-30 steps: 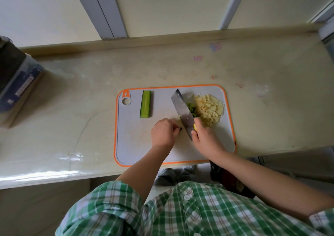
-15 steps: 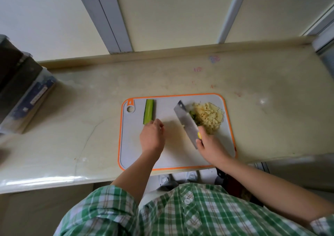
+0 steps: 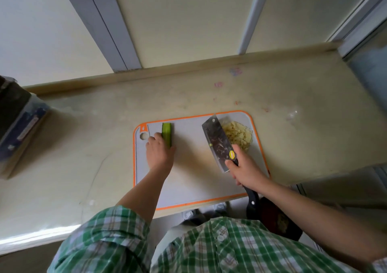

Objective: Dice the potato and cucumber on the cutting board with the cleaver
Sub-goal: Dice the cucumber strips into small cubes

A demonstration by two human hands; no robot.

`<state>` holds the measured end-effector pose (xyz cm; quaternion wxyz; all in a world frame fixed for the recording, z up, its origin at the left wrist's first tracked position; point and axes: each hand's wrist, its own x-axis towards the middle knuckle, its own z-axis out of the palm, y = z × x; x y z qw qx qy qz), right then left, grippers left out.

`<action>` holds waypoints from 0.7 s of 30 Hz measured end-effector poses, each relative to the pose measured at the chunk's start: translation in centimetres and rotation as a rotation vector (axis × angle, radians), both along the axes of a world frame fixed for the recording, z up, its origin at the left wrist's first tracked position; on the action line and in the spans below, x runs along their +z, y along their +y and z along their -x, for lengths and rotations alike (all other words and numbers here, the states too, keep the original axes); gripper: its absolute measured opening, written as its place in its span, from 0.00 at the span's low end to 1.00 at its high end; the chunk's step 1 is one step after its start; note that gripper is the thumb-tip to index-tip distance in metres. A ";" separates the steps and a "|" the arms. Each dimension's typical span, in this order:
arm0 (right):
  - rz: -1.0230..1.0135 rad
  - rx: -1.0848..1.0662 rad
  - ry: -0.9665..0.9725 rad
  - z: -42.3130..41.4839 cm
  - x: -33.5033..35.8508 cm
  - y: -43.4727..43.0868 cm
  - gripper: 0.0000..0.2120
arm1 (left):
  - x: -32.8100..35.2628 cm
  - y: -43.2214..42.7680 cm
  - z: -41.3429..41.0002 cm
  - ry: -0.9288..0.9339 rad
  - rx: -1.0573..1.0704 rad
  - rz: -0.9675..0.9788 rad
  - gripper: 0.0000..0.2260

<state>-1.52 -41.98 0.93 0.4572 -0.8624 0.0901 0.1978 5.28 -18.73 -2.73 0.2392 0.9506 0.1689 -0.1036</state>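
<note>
Nearest me, my right grip [image 3: 246, 171] is wrapping the cleaver [image 3: 217, 143] by its handle, the blade tilting flat side up over the cutting board [image 3: 194, 174]. My left grip [image 3: 160, 155], beside the blade a second ago, is now closing its fingers round the near end of the cucumber strip [image 3: 167, 132] at the board's far left. Farther right, the diced potato [image 3: 238, 135] is lying heaped behind the blade, so I am judging the potato done and this cucumber next.
</note>
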 end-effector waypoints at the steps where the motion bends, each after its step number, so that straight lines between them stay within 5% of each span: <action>1: -0.003 -0.004 -0.001 0.1 0.0 0.0 0.09 | 0.0 0.1 -0.2 0.009 -0.002 0.011 0.18; 12: 0.084 -0.040 -0.026 -0.2 -1.0 1.2 0.08 | 0.8 -2.9 2.5 0.115 -0.083 0.334 0.08; 21: 0.131 0.081 -0.028 0.0 -0.6 1.6 0.08 | 0.6 -3.9 3.9 0.077 -0.021 0.322 0.20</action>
